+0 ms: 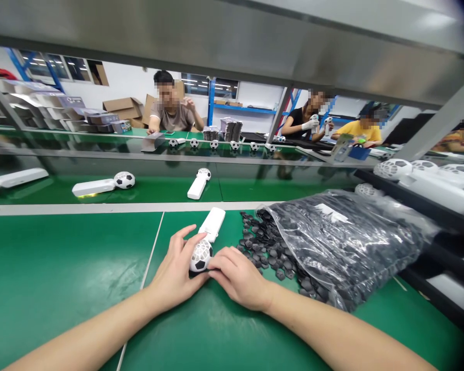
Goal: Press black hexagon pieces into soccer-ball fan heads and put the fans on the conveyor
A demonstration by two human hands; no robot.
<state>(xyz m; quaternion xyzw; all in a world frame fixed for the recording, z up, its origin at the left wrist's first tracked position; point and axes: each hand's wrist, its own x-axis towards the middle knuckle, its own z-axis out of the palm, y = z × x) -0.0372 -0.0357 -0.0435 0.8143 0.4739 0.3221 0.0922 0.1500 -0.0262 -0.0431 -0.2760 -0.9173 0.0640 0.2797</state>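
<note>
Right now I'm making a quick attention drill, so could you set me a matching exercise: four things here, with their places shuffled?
1. Left hand
2. Right hand
3. Clear bag
4. Brown cardboard box

A. In the background
B. At the right side of the patterned ball
C. Beside loose black pieces
D. Around the ball's left side

Pairs: 1-D, 2-B, 3-C, 4-A

The left hand (180,265) holds a white device (212,224) by its football-patterned head beside loose black pieces (265,242).
</note>
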